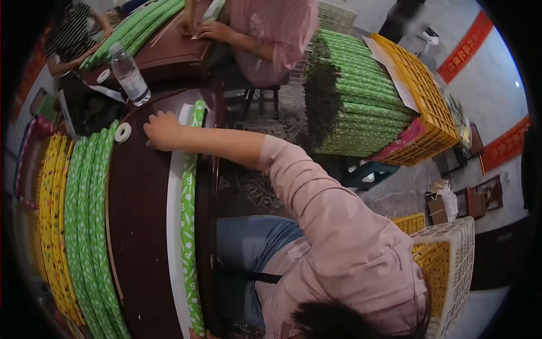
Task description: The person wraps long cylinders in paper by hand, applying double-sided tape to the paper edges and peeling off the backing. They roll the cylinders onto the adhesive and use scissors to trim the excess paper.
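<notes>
Head view: the right hand (163,130) is half-curled over the table (141,226), grip unclear. Beside a white strip (174,226), the green roll (188,226) runs, long axis up the view, along the table edge; whether the cropped left hand (196,335) grasps its lower end, I cannot tell.

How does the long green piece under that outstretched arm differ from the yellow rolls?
Colour: the green piece has white markings; the yellow rolls have darker specks.
Number: the green piece lies singly beside a white strip; the yellow rolls lie in a row.
Place: the green piece runs beneath the right forearm; the yellow rolls lie beyond other green rolls.
Both are long and patterned.
</notes>
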Demonstrator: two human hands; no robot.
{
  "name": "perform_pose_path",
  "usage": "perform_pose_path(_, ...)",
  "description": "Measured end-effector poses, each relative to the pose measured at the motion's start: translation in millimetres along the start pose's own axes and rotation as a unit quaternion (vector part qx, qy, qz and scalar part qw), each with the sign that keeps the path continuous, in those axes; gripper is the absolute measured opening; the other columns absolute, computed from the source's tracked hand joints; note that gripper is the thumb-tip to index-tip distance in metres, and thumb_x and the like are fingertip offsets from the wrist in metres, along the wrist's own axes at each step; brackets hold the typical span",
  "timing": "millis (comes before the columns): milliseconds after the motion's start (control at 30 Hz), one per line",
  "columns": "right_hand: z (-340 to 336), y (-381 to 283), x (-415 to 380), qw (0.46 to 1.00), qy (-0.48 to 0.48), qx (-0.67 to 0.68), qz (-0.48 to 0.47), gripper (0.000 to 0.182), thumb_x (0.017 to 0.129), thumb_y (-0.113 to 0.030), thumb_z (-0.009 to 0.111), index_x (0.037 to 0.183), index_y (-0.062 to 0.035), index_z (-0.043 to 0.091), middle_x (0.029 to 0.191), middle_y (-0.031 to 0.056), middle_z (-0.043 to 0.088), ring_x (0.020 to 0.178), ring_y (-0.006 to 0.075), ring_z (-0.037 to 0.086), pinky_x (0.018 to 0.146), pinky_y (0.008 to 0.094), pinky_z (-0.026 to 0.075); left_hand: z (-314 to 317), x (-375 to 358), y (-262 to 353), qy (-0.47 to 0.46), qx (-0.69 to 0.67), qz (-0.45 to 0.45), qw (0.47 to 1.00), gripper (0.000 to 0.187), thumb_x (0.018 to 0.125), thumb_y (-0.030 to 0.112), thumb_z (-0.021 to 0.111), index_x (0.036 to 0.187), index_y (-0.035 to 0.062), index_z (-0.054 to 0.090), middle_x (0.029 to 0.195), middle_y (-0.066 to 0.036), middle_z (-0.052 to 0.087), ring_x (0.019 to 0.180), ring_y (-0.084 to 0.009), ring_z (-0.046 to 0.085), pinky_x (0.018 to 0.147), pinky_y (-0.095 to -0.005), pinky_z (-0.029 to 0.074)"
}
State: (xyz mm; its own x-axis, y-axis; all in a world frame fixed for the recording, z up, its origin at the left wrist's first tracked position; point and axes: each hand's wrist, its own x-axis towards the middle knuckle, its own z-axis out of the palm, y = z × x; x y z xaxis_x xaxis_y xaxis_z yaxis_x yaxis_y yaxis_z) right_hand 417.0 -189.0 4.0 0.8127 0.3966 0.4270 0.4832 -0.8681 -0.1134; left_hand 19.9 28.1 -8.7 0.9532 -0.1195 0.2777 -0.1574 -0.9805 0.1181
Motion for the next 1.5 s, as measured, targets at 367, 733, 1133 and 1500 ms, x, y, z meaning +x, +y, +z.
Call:
perform_pose_path(367, -8.9, -22.6, 11.7, 0.979, -0.057, 0.192, 0.019, 0.03, 0.077, -0.006, 0.061, 0.105, 0.0013, 0.057, 0.089, 0.0242, 0.066, 0.089, 0.0437, 0.063, 0.076, 0.0505, 0.05, -3.4, -26.2, 6.4, 0.048, 0.022, -0.087, 0.995, 0.04, 0.088, 0.007, 0.06, 0.128, 0.0017, 0.056, 0.115, -0.016, 0.058, 0.103, -0.0361, 0.05, 0.091, -0.0463, 0.04)
perform_pose_path(733, -76.6, -228.6, -93.4, 0.505, -0.615, 0.597, -0.105, 0.008, 0.089, -0.006, 0.065, 0.097, -0.0044, 0.063, 0.089, 0.0004, 0.063, 0.084, 0.0079, 0.058, 0.079, 0.0242, 0.047, -16.7, -45.7, 38.8, 0.106, 0.073, -0.217, 0.968, 0.034, 0.081, 0.017, 0.066, 0.113, 0.0048, 0.065, 0.109, -0.008, 0.061, 0.102, -0.0323, 0.055, 0.084, -0.0432, 0.045)
perform_pose_path(1133, -38.7, -315.7, -138.4, 0.401, -0.699, 0.548, -0.222, 0.01, 0.094, -0.013, 0.062, 0.098, -0.0061, 0.055, 0.089, -0.0023, 0.058, 0.078, 0.0028, 0.052, 0.066, 0.0197, 0.043, -11.8, -50.3, 32.1, 0.13, 0.058, -0.193, 0.971, 0.033, 0.084, 0.019, 0.064, 0.111, 0.001, 0.066, 0.108, -0.011, 0.063, 0.094, -0.0273, 0.06, 0.079, -0.0373, 0.05)
perform_pose_path(1500, -37.3, -314.8, -156.4, 0.469, -0.582, 0.581, -0.321, 0.015, 0.088, -0.011, 0.068, 0.096, -0.003, 0.058, 0.084, 0.0071, 0.063, 0.075, 0.0158, 0.058, 0.067, 0.0322, 0.047, -56.0, -82.0, 24.0, 0.329, -0.076, -0.487, 0.806, 0.021, 0.08, 0.003, 0.074, 0.1, 0.0009, 0.068, 0.097, -0.011, 0.066, 0.091, -0.0264, 0.061, 0.079, -0.0357, 0.049)
